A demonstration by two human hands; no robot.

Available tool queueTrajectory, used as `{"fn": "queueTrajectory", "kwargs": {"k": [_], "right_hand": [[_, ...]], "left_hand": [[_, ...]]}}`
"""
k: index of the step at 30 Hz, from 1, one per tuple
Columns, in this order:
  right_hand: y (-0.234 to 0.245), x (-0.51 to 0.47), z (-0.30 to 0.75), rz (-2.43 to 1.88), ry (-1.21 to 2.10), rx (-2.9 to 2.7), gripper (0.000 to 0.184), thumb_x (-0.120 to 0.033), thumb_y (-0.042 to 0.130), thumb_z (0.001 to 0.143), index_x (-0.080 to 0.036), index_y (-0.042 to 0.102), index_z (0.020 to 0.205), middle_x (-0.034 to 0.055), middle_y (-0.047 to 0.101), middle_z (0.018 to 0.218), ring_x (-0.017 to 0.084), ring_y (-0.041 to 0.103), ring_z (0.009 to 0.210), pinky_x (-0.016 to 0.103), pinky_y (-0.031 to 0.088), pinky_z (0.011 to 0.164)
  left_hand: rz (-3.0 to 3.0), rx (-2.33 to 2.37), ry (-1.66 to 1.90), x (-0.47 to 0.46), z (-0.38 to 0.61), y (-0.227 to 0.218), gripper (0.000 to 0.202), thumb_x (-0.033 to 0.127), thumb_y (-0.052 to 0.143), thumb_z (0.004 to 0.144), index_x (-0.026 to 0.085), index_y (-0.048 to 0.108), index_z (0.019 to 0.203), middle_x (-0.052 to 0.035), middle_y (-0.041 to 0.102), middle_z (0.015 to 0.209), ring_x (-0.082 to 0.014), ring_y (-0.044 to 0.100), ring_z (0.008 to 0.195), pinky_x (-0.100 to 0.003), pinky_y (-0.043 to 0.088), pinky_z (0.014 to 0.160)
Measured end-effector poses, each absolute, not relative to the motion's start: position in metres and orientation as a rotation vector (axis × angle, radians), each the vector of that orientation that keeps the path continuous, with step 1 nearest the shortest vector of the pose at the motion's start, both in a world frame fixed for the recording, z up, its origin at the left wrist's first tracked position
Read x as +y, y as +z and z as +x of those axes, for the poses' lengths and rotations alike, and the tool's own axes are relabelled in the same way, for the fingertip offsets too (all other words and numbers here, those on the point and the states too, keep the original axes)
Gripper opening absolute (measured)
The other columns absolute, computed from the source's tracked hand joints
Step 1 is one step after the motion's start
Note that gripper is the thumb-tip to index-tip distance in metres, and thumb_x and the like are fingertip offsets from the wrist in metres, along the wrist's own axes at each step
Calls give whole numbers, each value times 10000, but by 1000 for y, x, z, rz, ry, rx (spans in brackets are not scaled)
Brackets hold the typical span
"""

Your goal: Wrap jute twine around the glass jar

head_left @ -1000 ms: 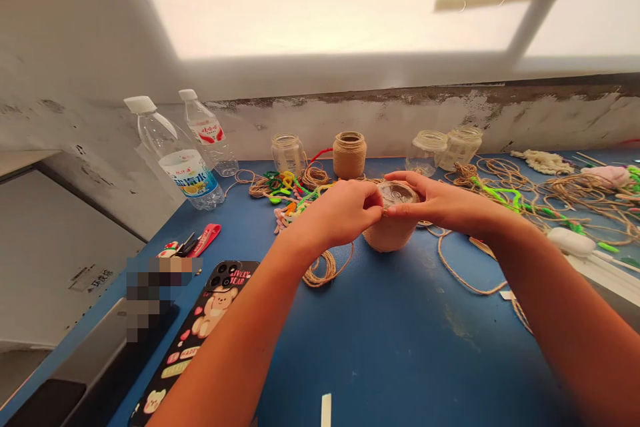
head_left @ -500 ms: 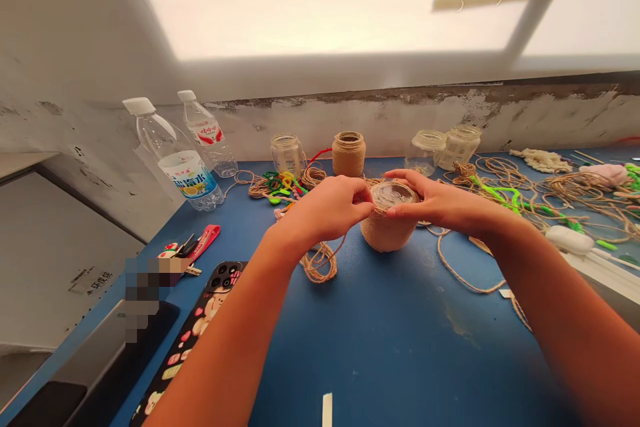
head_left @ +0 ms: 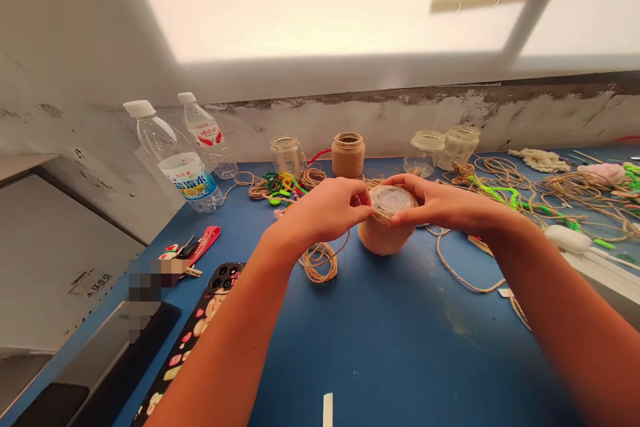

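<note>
A glass jar wrapped in jute twine (head_left: pixel 385 240) stands on the blue table in front of me, its round glass end (head_left: pixel 393 199) facing up. My left hand (head_left: pixel 337 210) is at the jar's left rim, thumb and forefinger pinched on the twine. From that pinch the strand runs down to a small coil of twine (head_left: pixel 319 262) on the table. My right hand (head_left: pixel 425 200) holds the jar from the right, thumb on the near side of the rim and fingers round the far side.
Behind stand another twine-wrapped jar (head_left: pixel 348 155) and bare glass jars (head_left: pixel 286 155). Loose twine (head_left: pixel 575 187) and green pipe cleaners (head_left: pixel 510 199) lie at right. At left are two plastic bottles (head_left: pixel 187 177), keys with a red strap (head_left: pixel 205 245) and a phone (head_left: pixel 213 310).
The jar has shifted slightly and its glass end tilts a little more toward me. My right thumb has slid slightly along the rim. The left hand keeps its pinch.
</note>
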State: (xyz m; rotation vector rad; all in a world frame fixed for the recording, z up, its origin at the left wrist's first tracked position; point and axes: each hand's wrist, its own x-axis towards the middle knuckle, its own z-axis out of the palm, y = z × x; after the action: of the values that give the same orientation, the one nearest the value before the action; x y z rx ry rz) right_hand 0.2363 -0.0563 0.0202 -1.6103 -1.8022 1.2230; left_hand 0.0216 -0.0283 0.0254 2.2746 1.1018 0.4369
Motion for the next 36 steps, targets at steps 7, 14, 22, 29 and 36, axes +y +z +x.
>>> {"fn": "queueTrajectory", "kwargs": {"k": [7, 14, 22, 29, 36], "right_hand": [[17, -54, 238, -1566, 1221, -1811, 676, -342, 740, 739, -258, 515, 1371, 56, 627, 1350, 317, 577, 1242, 385, 498, 1018], [11, -51, 241, -1528, 1272, -1730, 992, -333, 777, 718, -275, 240, 1550, 94, 529, 1457, 323, 527, 1314, 411, 476, 1060], [11, -51, 240, -1404, 1388, -1656, 1010, -246, 767, 704, -293, 215, 1550, 78, 592, 1413, 304, 522, 1324, 451, 433, 1097], [6, -49, 247, -1275, 1495, -1610, 1028, -210, 773, 701, -287, 196, 1547, 75, 616, 1399, 269, 544, 1310, 429, 416, 1106], [3, -47, 254, -1254, 1532, -1650, 923, -245, 762, 747, -306, 264, 1522, 57, 616, 1407, 265, 524, 1338, 457, 387, 1134]], "left_hand": [[2281, 1099, 426, -28, 22, 24, 102, 253, 568, 824, 193, 624, 763, 10, 665, 770, -142, 582, 682, -242, 398, 573], [2272, 1096, 466, -25, 21, 20, 71, 236, 558, 826, 203, 620, 816, 2, 669, 819, -144, 581, 693, -237, 406, 573], [2282, 1043, 429, -27, 21, 22, 125, 232, 544, 815, 217, 668, 827, 22, 640, 750, -134, 553, 667, -229, 372, 543], [2271, 957, 407, -26, 20, 22, 158, 219, 536, 802, 209, 689, 841, 32, 593, 684, -123, 523, 634, -222, 365, 548], [2266, 948, 394, -26, 19, 21, 158, 224, 534, 808, 208, 688, 837, 26, 612, 697, -128, 530, 640, -224, 361, 554]]}}
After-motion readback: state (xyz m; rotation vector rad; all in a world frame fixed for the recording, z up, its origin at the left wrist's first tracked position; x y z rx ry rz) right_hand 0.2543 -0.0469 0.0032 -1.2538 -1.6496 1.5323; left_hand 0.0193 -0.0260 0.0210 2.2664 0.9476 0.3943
